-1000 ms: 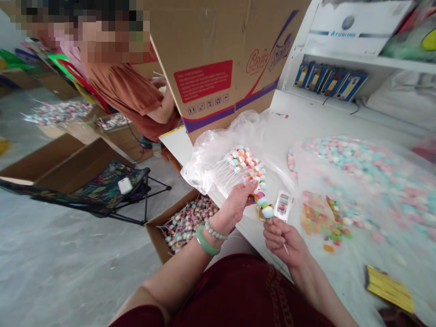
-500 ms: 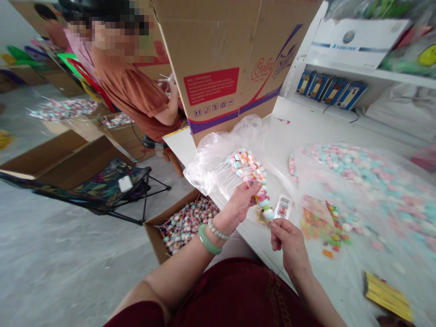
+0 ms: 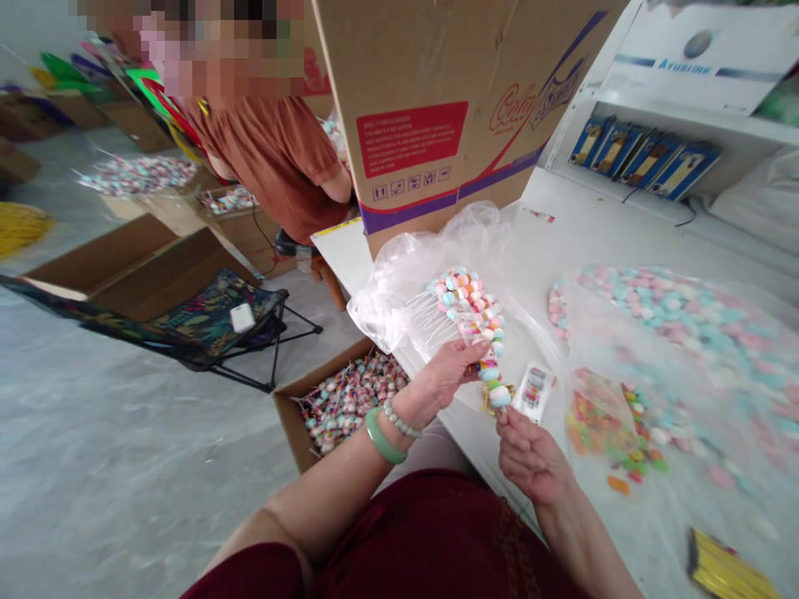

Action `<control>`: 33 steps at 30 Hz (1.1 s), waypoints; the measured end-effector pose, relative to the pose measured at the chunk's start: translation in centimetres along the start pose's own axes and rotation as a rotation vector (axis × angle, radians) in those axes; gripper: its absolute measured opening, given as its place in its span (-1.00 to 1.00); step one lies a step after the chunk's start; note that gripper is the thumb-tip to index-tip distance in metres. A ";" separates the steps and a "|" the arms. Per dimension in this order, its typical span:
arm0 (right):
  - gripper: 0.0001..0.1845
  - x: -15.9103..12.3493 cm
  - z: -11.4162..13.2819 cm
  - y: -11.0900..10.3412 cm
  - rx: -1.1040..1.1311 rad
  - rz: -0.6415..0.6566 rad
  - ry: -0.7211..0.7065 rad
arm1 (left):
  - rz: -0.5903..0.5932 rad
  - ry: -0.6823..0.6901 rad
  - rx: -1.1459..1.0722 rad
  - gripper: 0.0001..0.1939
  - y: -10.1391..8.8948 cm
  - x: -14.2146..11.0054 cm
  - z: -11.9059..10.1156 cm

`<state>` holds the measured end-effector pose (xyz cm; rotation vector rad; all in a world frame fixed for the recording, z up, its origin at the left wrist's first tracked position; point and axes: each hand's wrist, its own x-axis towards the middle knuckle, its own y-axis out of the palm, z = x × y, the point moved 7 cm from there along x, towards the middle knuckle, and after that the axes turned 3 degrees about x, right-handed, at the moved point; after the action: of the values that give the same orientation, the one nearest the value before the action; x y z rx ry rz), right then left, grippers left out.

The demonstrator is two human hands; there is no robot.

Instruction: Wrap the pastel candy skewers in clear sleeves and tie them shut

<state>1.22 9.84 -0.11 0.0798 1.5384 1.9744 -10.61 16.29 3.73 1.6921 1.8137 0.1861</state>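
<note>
My left hand [image 3: 450,373] is closed around a marshmallow candy skewer [image 3: 494,384], pastel pieces with green and pink ones between them, seemingly in clear wrap. Below it, my right hand [image 3: 532,456] pinches the skewer's lower end with curled fingertips. A thin gold twist tie [image 3: 510,389] sticks out on both sides near that end. Just beyond my left hand lies a row of similar skewers [image 3: 465,291] on plastic film, white sticks pointing left. A small white printed packet [image 3: 535,391] rests on the table beside my right hand.
Loose marshmallows [image 3: 662,304] and fruit gummies [image 3: 599,416] lie under plastic at right, near a yellow bundle [image 3: 727,566]. A large carton [image 3: 430,83] stands behind. Below left are a box of candies [image 3: 290,424] and a folding chair [image 3: 212,320]. A person [image 3: 268,158] sits beyond.
The view has shifted, so the scene sits farther right. My right fingers have curled in more tightly at the skewer's end. My left hand keeps its hold.
</note>
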 end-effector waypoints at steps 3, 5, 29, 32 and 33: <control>-0.84 0.4 0.0 -0.8 0.062 0.016 0.047 | 0.039 -0.026 0.010 -0.60 -0.6 0.6 -0.2; -0.84 0.5 0.1 -1.1 0.091 0.021 0.077 | 0.099 -0.041 0.017 -0.58 -0.7 0.9 -0.5; -0.86 1.1 0.7 -1.5 0.244 0.039 0.113 | 0.173 -0.048 -0.429 -0.69 -0.1 2.9 1.5; -0.83 1.1 0.9 -1.4 0.170 -0.040 0.073 | 0.104 -0.001 -0.363 -0.75 -0.2 2.7 0.8; -0.82 1.1 1.0 -1.4 0.121 -0.090 0.055 | 0.075 0.014 -0.324 -0.76 -0.2 2.6 0.6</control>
<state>1.33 11.41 -1.44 0.0062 1.6673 1.8269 -10.35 18.50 2.21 1.5307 1.6278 0.4972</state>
